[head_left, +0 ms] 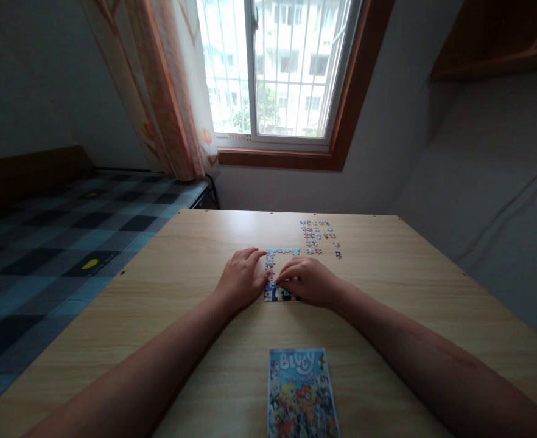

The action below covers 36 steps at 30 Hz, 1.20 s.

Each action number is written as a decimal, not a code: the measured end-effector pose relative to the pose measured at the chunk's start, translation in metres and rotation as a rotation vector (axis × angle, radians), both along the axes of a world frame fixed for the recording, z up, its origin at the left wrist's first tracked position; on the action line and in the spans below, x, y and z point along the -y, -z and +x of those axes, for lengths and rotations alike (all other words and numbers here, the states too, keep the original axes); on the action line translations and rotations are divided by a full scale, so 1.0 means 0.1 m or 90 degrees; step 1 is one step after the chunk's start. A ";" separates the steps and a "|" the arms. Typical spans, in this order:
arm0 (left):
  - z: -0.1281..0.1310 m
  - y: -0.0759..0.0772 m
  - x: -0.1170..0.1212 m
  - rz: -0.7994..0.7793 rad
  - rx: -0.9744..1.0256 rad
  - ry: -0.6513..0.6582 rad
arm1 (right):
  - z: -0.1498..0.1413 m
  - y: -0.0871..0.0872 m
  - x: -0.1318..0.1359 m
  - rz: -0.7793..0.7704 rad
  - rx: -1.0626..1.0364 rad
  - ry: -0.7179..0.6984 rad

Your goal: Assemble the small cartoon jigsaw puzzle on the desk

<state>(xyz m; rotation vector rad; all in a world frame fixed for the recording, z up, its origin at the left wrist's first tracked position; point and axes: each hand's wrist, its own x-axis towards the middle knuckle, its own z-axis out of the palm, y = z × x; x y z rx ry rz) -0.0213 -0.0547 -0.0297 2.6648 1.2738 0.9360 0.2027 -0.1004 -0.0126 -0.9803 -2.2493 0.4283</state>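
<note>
A partly joined jigsaw puzzle [269,296] lies flat on the table, its border and bottom rows put together around bare wood. My left hand [243,272] rests at its left side, fingers apart, with thumb and fingertips touching the left border. Over the right part of the puzzle, my right hand [312,280] has thumb and fingers pinched together at the inner left edge, on a puzzle piece mostly hidden by the fingertips. My right hand also covers the right border. Several loose puzzle pieces [318,236] lie in rough rows beyond it, to the right.
On the wooden table [181,377], a colourful Bluey picture box or card [301,392] lies near me. Left of the table is a bed with a checked cover [35,255]. A curtain [159,91] hangs beside the barred window [291,73] ahead.
</note>
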 end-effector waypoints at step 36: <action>0.08 -0.14 0.14 -0.087 -0.172 -0.052 | 0.24 0.09 -0.17 0.272 -0.109 0.250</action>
